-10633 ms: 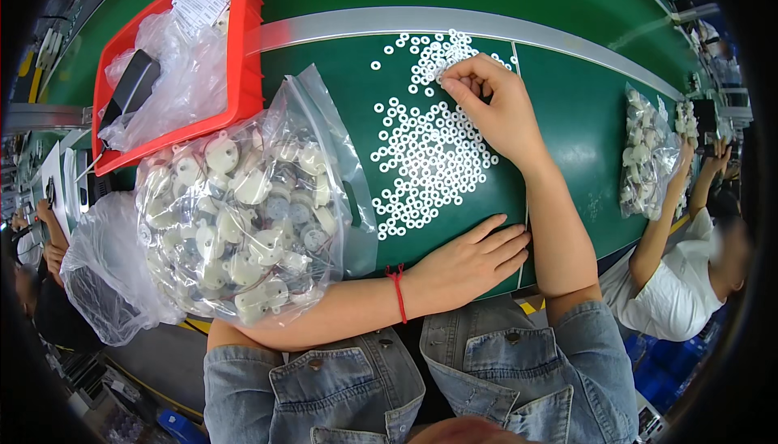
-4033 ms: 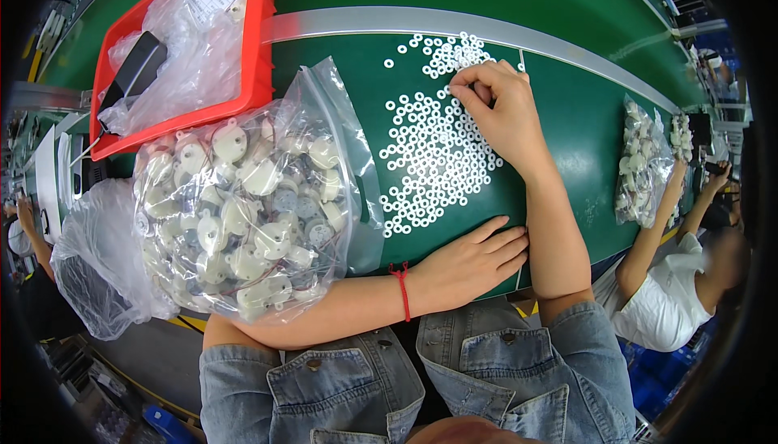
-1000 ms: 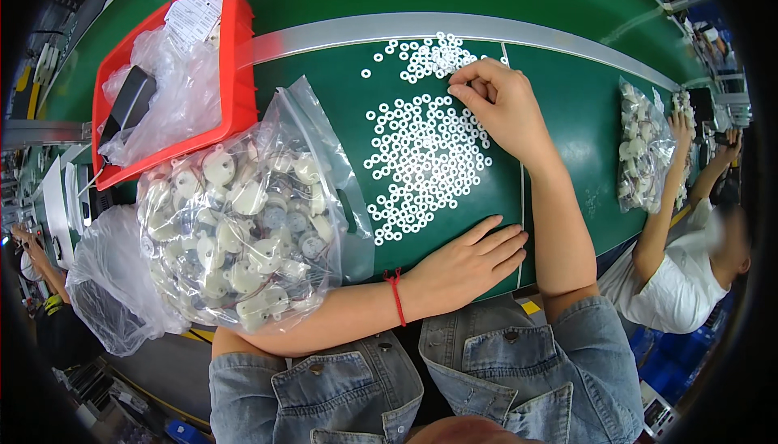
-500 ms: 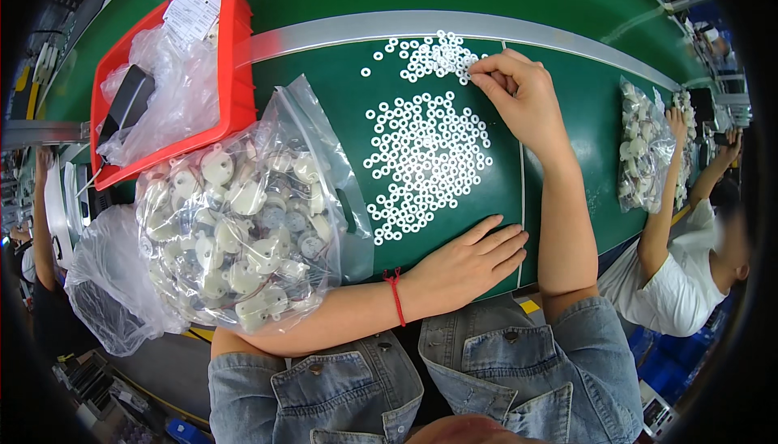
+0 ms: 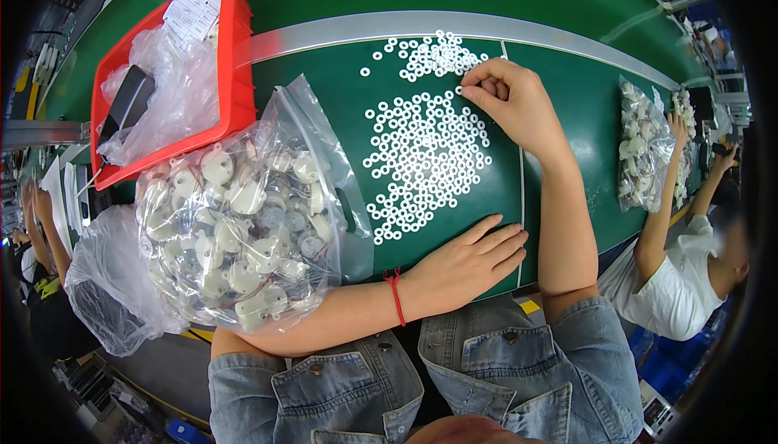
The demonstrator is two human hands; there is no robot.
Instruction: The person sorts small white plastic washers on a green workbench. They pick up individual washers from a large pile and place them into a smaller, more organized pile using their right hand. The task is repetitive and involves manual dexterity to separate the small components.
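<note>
My right hand (image 5: 515, 104) is closed in a pinch over the gap between two groups of small white ring washers. A single white washer (image 5: 459, 89) shows at its fingertips. The larger group of washers (image 5: 425, 156) lies spread flat on the green mat, and the smaller group (image 5: 438, 57) lies beyond it, near the metal rail. My left hand (image 5: 470, 270) rests flat on the mat near its front edge, fingers stretched out, holding nothing. A clear plastic bag (image 5: 235, 233) full of off-white round parts with wires leans over my left forearm.
At the far left a red bin (image 5: 237, 63) holds crumpled clear plastic, a paper label and a black object. A metal rail (image 5: 389, 24) runs along the mat's far side. On the right, another bag of parts (image 5: 644, 152) lies by a co-worker's arm (image 5: 658, 209).
My right hand has moved slightly left and nearer, from the smaller washer group toward the larger one, with a washer at its fingertips. My left hand has stayed still.
</note>
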